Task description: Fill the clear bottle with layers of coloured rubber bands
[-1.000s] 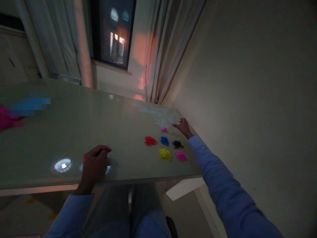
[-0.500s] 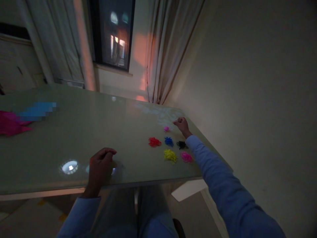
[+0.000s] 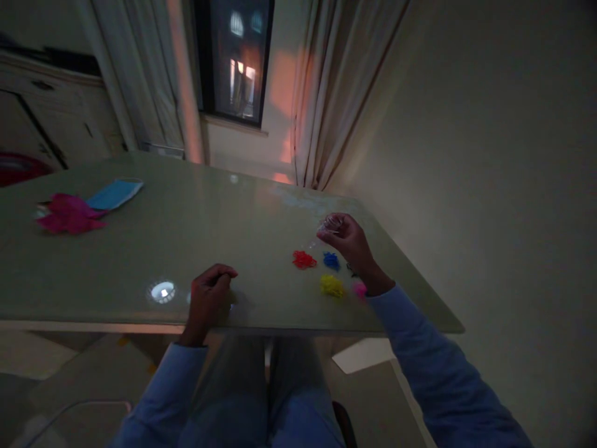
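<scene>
My right hand (image 3: 349,239) is raised over the right part of the table, thumb and fingers closed on a clear, whitish bundle of thin loops (image 3: 332,224) that look like small rubber bands. Below it lie small heaps of bands: red (image 3: 304,259), blue (image 3: 331,261) and yellow (image 3: 331,286). A pink heap (image 3: 359,290) and a black heap (image 3: 351,270) are partly hidden by my right wrist. My left hand (image 3: 212,292) is by the table's front edge, fingers curled and thumb pressed to them; whatever it may hold cannot be made out.
The glossy greenish table (image 3: 261,249) meets a wall on the right. Far left lie a crumpled magenta piece (image 3: 72,214) and a blue face mask (image 3: 115,195). Behind are curtains (image 3: 321,93) and a dark window (image 3: 240,62). A bright light reflection shows on the tabletop.
My right hand has come up and nearer, with the clear bundle showing larger in its fingers. The small pink clump is out of sight. The view has shifted left; my left hand keeps its pose.
</scene>
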`<action>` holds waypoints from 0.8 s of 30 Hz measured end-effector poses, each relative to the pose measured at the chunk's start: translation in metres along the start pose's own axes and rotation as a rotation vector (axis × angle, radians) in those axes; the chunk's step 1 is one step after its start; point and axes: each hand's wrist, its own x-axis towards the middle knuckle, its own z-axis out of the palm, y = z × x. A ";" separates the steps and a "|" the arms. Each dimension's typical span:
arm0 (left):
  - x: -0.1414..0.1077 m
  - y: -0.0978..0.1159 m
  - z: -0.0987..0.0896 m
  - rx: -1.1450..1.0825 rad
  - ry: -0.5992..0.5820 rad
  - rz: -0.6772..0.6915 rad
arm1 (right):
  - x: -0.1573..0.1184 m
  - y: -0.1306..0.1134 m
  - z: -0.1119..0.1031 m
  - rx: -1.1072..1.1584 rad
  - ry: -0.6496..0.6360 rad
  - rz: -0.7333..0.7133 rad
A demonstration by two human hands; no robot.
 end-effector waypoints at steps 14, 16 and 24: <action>-0.012 -0.005 0.005 0.266 -0.222 0.460 | -0.062 0.016 0.137 0.045 -0.174 0.005; -0.011 -0.008 0.005 0.300 -0.200 0.437 | -0.064 0.017 0.145 0.045 -0.176 -0.022; -0.010 -0.010 0.001 0.255 -0.051 0.401 | -0.071 0.019 0.127 0.051 -0.237 -0.062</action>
